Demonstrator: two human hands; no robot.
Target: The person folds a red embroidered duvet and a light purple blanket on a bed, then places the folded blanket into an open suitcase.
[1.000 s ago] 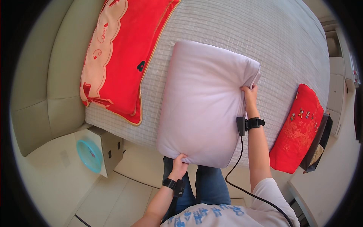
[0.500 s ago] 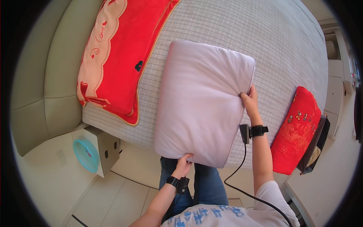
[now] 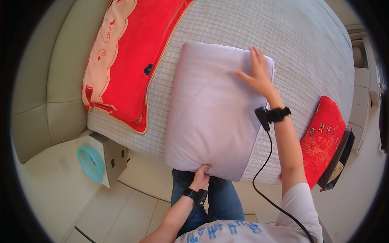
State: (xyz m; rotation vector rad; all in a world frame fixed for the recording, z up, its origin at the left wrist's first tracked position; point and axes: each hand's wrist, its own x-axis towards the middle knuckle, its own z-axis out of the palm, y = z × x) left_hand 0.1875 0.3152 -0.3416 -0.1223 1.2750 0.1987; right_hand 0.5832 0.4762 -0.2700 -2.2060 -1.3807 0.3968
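Observation:
A pale lilac folded quilt [image 3: 214, 109] lies on the bed, its near edge reaching over the mattress side by my legs. My left hand [image 3: 201, 176] grips that near edge, thumb on top and the other fingers hidden underneath. Over the quilt's far right corner, my right hand [image 3: 259, 75] is open, fingers spread and palm down. Whether it touches the fabric or hovers just above, I cannot tell. Both wrists wear a black strap with a small box, and a cable runs from the right one.
The bed [image 3: 227, 20] has a checked grey sheet and a green padded headboard [image 3: 65, 81]. Red pillows [image 3: 129, 81] lie at the left, a red cushion [image 3: 324, 137] at the right edge beside a dark box [image 3: 338, 162]. A blue basin [image 3: 90, 164] sits on a bedside cabinet [image 3: 113, 158].
My right hand has let go of the quilt's right edge and moved away from me to its far right corner, fingers spreading. My left hand keeps its hold on the near edge.

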